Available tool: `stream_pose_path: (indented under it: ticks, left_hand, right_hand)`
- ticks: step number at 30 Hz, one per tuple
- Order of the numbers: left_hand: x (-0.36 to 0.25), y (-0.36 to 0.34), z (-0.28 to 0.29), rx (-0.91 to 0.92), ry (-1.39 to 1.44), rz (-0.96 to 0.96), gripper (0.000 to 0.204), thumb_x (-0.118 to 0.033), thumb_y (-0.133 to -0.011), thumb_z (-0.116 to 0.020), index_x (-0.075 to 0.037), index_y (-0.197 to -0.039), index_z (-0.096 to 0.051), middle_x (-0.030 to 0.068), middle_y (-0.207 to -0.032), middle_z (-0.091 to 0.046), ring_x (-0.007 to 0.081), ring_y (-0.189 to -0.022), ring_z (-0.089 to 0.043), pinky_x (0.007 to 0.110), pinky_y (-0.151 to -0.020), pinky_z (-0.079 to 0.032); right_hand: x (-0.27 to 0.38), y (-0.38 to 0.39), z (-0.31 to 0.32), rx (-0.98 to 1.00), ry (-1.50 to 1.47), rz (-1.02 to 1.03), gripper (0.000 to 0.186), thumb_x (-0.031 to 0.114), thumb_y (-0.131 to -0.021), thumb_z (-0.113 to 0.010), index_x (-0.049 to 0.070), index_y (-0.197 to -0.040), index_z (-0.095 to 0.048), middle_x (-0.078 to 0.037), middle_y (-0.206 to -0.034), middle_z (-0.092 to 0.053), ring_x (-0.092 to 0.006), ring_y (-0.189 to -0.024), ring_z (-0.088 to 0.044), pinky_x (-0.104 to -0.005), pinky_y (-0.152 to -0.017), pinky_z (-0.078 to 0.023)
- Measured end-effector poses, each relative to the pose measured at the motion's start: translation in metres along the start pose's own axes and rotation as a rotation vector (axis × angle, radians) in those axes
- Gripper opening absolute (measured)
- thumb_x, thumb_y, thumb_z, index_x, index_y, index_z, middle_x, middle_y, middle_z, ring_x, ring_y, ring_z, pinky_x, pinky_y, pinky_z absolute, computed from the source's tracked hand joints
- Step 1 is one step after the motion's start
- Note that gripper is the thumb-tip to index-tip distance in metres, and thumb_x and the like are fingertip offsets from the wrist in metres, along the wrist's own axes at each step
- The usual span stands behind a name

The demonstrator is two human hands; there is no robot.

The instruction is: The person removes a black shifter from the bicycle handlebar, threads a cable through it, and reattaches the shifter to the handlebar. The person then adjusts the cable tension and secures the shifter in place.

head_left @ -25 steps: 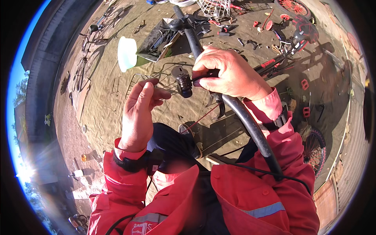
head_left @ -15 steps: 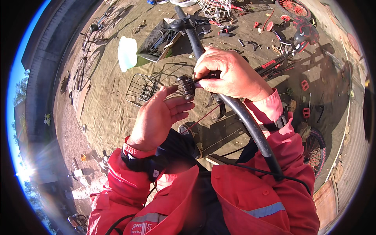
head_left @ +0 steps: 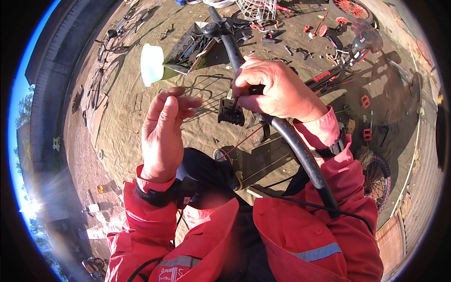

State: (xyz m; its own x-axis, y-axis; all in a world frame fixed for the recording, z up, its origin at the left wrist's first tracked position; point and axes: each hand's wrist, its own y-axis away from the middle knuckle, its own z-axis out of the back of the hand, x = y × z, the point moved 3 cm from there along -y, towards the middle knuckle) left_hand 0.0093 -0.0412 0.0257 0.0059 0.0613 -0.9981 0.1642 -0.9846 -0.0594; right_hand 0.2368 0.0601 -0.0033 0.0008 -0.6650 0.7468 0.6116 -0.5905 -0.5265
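Note:
A black bicycle handlebar point(head_left: 300, 152) slants across the middle, from the far ground toward my right side. My right hand point(head_left: 282, 89) lies over it, thumb and forefinger pinched at the base of a black ribbed part point(head_left: 231, 113). That part sticks out to the left of the bar; its exact kind is unclear. My left hand point(head_left: 164, 131) is raised apart from it, palm turned inward, fingers loosely bent and thumb apart. Nothing can be made out in it. A round black fitting point(head_left: 212, 30) sits on the bar's far end.
A white tub point(head_left: 152, 65) and an open box of tools point(head_left: 190, 49) stand on the tarp. Beyond lies a white wire basket point(head_left: 257, 8). A red and black bike frame point(head_left: 324, 75), red pedals point(head_left: 366, 101) and a wheel point(head_left: 376, 183) lie to the right.
My left hand has drawn back left from the ribbed part and its fingers have curled. The ribbed part has turned and tilted down slightly. My right hand stays in place.

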Motion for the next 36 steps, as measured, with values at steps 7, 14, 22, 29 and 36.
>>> stream_pose_path:
  ticks: [7,14,22,29,36]
  left_hand:
    - [0.057,0.03,-0.011,0.067,0.215,0.495,0.036,-0.03,-0.111,-0.051,-0.002,-0.133,-0.057,0.0135,-0.109,-0.073,0.0241,-0.102,-0.071,0.035,-0.084,-0.054]
    - [0.079,-0.001,0.046,-0.062,0.029,0.457,0.03,-0.024,-0.108,-0.055,-0.003,-0.128,-0.06,0.0107,-0.107,-0.074,0.0221,-0.098,-0.072,0.033,-0.083,-0.055]
    - [0.131,-0.048,0.076,0.091,-0.209,0.522,0.034,-0.025,-0.106,-0.06,-0.002,-0.131,-0.06,0.0071,-0.109,-0.074,0.0164,-0.098,-0.072,0.03,-0.082,-0.054]
    - [0.218,-0.135,0.061,0.353,-0.506,0.455,0.038,-0.024,-0.099,-0.065,0.003,-0.126,-0.065,0.0087,-0.102,-0.076,0.0171,-0.09,-0.071,0.032,-0.078,-0.053]
    - [0.303,-0.191,0.007,0.595,-1.008,0.063,0.039,-0.031,-0.094,-0.067,-0.005,-0.124,-0.068,0.0195,-0.118,-0.072,0.0372,-0.111,-0.068,0.046,-0.096,-0.053]
  right_hand:
    - [0.0,-0.003,-0.001,-0.017,0.044,0.126,0.014,0.004,-0.083,-0.082,0.004,-0.086,-0.068,-0.003,-0.088,-0.071,-0.0216,-0.085,-0.068,-0.0364,-0.087,-0.051]
    - [0.0,-0.002,0.0,0.014,-0.002,0.009,0.011,0.002,-0.084,-0.079,0.004,-0.088,-0.069,-0.003,-0.089,-0.072,-0.02,-0.088,-0.069,-0.038,-0.093,-0.051]
    - [0.008,-0.01,0.002,-0.133,0.223,0.142,0.015,0.002,-0.083,-0.079,0.006,-0.097,-0.073,-0.005,-0.094,-0.072,-0.0244,-0.09,-0.068,-0.0358,-0.081,-0.055]
    - [0.01,-0.006,0.007,-0.047,0.406,-0.025,0.035,0.011,-0.085,-0.072,-0.001,-0.117,-0.069,-0.018,-0.125,-0.066,-0.0289,-0.114,-0.066,-0.0385,-0.096,-0.053]
    - [0.007,-0.005,0.026,0.191,0.558,-0.234,0.088,0.064,-0.083,-0.073,-0.003,-0.137,-0.058,-0.024,-0.127,-0.064,-0.0385,-0.115,-0.064,-0.0531,-0.104,-0.048]
